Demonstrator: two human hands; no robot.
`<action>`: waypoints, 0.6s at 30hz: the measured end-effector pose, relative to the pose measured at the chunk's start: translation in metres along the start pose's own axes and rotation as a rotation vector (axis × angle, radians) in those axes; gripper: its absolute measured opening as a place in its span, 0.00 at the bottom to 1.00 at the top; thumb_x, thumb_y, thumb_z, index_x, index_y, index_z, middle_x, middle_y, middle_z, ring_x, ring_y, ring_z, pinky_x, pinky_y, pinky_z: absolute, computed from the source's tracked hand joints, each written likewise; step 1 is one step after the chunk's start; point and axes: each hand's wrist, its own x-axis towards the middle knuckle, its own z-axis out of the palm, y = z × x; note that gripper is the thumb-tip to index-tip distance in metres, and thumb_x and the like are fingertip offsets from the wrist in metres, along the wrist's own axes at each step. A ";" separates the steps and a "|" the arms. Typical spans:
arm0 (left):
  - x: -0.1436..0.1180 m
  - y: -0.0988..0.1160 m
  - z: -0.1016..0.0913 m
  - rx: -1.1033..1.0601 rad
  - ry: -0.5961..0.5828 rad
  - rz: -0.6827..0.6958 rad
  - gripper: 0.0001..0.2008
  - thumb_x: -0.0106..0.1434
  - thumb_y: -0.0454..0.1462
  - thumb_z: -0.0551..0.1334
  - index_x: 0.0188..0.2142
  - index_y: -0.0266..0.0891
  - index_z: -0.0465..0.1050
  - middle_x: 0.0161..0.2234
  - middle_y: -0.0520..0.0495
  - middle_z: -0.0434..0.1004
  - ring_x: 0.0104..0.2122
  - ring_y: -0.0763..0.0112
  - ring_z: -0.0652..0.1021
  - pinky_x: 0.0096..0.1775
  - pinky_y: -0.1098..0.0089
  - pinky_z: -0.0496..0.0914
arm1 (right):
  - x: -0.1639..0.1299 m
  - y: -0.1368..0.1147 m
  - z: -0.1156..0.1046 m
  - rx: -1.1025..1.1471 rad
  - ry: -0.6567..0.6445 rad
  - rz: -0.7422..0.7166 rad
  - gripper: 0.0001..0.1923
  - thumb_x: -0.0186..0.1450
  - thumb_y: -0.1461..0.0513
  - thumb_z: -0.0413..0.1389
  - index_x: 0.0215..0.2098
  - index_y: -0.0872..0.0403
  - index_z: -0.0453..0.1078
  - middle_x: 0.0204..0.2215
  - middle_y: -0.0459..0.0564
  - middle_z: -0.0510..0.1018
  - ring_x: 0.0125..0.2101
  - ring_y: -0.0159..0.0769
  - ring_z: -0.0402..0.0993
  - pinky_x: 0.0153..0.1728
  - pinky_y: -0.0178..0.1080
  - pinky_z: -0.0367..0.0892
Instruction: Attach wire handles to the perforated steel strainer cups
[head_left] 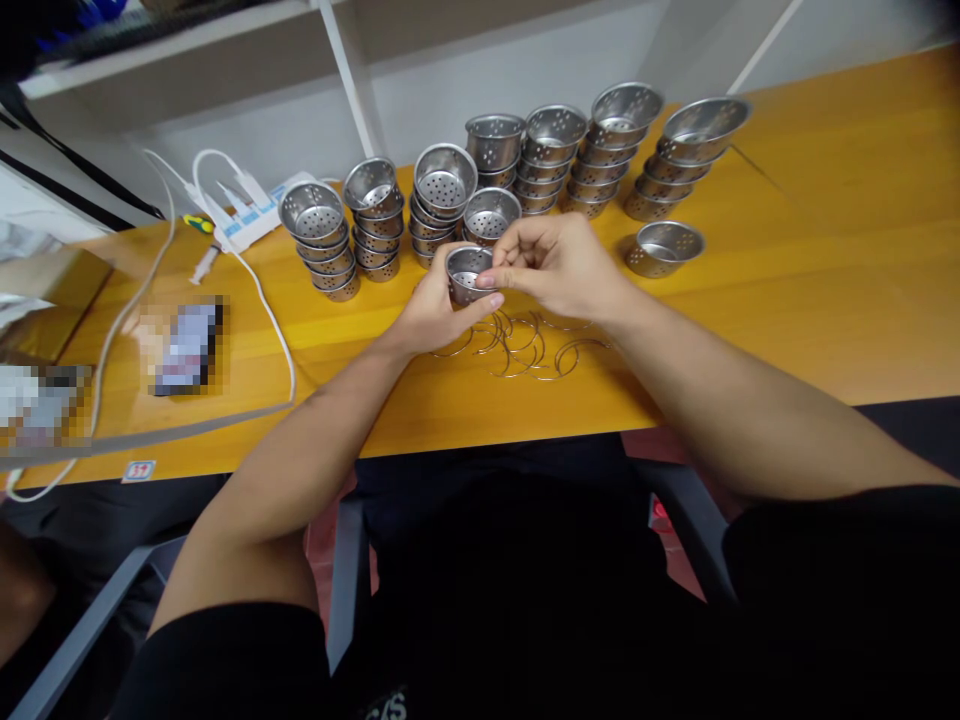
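A small perforated metal cup (466,268) is held tilted in my left hand (436,312), its fingers and thumb wrapped round the wall. At the cup's right rim, my right hand (556,262) has thumb and fingers closed in a pinch; what lies between them is too small to make out. Just below both hands, several thin curved metal wires (517,350) lie loose in a tangle on the wooden table (810,290). A single perforated cup (664,250) stands to the right of my right hand, and another cup (491,213) is right behind my hands.
Several stacks of perforated cups stand in a row behind, from the left stack (315,240) to the right stack (694,135). At left are a power strip (251,215) with white cables, a blurred-out packet (187,345) and a cardboard box (56,305). Part of another person shows at lower left.
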 end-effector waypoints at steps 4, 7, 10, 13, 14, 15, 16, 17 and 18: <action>-0.001 0.003 -0.001 0.012 -0.008 -0.022 0.48 0.83 0.66 0.74 0.85 0.46 0.58 0.72 0.36 0.79 0.72 0.45 0.85 0.80 0.42 0.79 | 0.000 0.000 0.000 -0.014 -0.006 0.003 0.40 0.58 0.30 0.93 0.38 0.48 0.82 0.31 0.49 0.81 0.33 0.41 0.74 0.31 0.44 0.72; -0.001 0.006 -0.001 -0.001 -0.007 -0.034 0.47 0.83 0.65 0.74 0.84 0.46 0.60 0.70 0.37 0.80 0.69 0.47 0.87 0.78 0.43 0.81 | 0.000 -0.002 -0.001 -0.009 -0.023 0.002 0.41 0.56 0.28 0.92 0.37 0.48 0.82 0.31 0.49 0.81 0.32 0.41 0.73 0.30 0.44 0.71; 0.000 0.007 -0.001 0.000 -0.017 -0.037 0.47 0.82 0.65 0.75 0.84 0.46 0.59 0.69 0.37 0.80 0.70 0.46 0.86 0.79 0.40 0.80 | 0.000 -0.003 -0.001 -0.015 -0.029 -0.011 0.42 0.57 0.27 0.91 0.37 0.48 0.83 0.30 0.49 0.81 0.31 0.40 0.71 0.30 0.44 0.70; 0.000 0.004 -0.002 0.013 -0.022 -0.006 0.47 0.83 0.65 0.74 0.84 0.46 0.58 0.70 0.37 0.80 0.72 0.44 0.85 0.82 0.38 0.78 | -0.001 -0.004 0.000 -0.043 -0.024 -0.019 0.41 0.58 0.26 0.90 0.36 0.48 0.84 0.29 0.48 0.80 0.31 0.40 0.71 0.29 0.43 0.69; 0.000 0.003 -0.002 0.015 -0.022 0.006 0.48 0.83 0.65 0.75 0.84 0.46 0.58 0.70 0.37 0.79 0.72 0.44 0.85 0.82 0.38 0.78 | -0.002 -0.004 0.000 -0.055 -0.027 -0.018 0.41 0.58 0.26 0.90 0.37 0.48 0.84 0.29 0.48 0.79 0.31 0.40 0.71 0.29 0.44 0.70; 0.001 0.001 -0.002 0.014 -0.019 0.016 0.48 0.82 0.65 0.75 0.84 0.47 0.57 0.70 0.37 0.79 0.72 0.44 0.85 0.81 0.37 0.78 | -0.002 -0.005 0.000 -0.067 -0.029 -0.019 0.41 0.58 0.26 0.89 0.38 0.47 0.85 0.29 0.48 0.79 0.32 0.40 0.72 0.30 0.44 0.71; 0.001 -0.002 -0.002 0.009 -0.014 0.023 0.48 0.82 0.65 0.75 0.85 0.47 0.57 0.70 0.37 0.79 0.72 0.43 0.85 0.81 0.37 0.78 | -0.003 -0.005 0.000 -0.079 -0.028 -0.024 0.41 0.59 0.25 0.89 0.39 0.47 0.86 0.30 0.48 0.81 0.32 0.41 0.73 0.31 0.45 0.73; 0.001 -0.004 -0.002 0.002 -0.008 0.028 0.48 0.82 0.64 0.75 0.85 0.47 0.56 0.70 0.36 0.78 0.72 0.43 0.85 0.81 0.37 0.79 | -0.004 -0.005 -0.001 -0.095 -0.018 -0.037 0.40 0.61 0.25 0.88 0.42 0.46 0.87 0.32 0.49 0.83 0.33 0.42 0.74 0.32 0.46 0.76; 0.002 -0.006 -0.002 -0.005 -0.001 0.031 0.48 0.83 0.64 0.74 0.85 0.48 0.55 0.71 0.35 0.77 0.73 0.43 0.85 0.80 0.36 0.79 | -0.004 -0.005 -0.003 -0.116 0.001 -0.059 0.38 0.63 0.26 0.87 0.45 0.46 0.88 0.35 0.50 0.85 0.34 0.43 0.76 0.35 0.48 0.79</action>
